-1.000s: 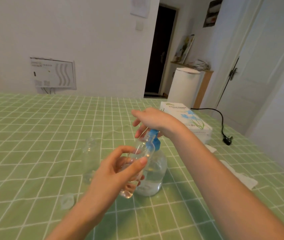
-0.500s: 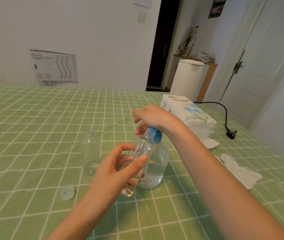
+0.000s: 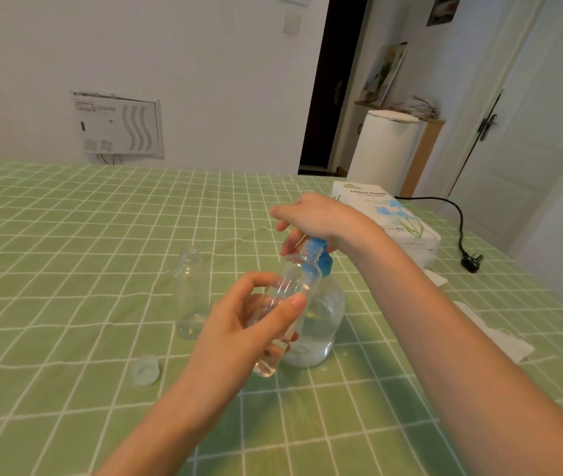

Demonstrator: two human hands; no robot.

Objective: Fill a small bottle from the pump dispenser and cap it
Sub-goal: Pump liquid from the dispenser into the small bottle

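1. Grips the small bottle (image 3: 285,297) in the left hand (image 3: 238,331), thumb and fingers clamped round its clear body, lifted off the green checked tablecloth (image 3: 67,269).
2. Holds it tilted: long axis leaning, mouth up and away to the right, base down toward the camera, neck at the blue pump head (image 3: 319,250).
3. Rests the right hand (image 3: 317,218) palm down on that pump head, fingers bent over the far side; cannot tell whether clamped on it or only draped.
4. Has the pump dispenser (image 3: 321,324) upright on the cloth, just behind the held bottle, clear liquid low inside.
5. To the left: a second bottle (image 3: 189,293), upright and uncapped; nearer the camera, a loose cap (image 3: 146,371) lying flat.
6. At far right: tissue box (image 3: 396,218), crumpled tissue (image 3: 503,341), plug (image 3: 472,262).
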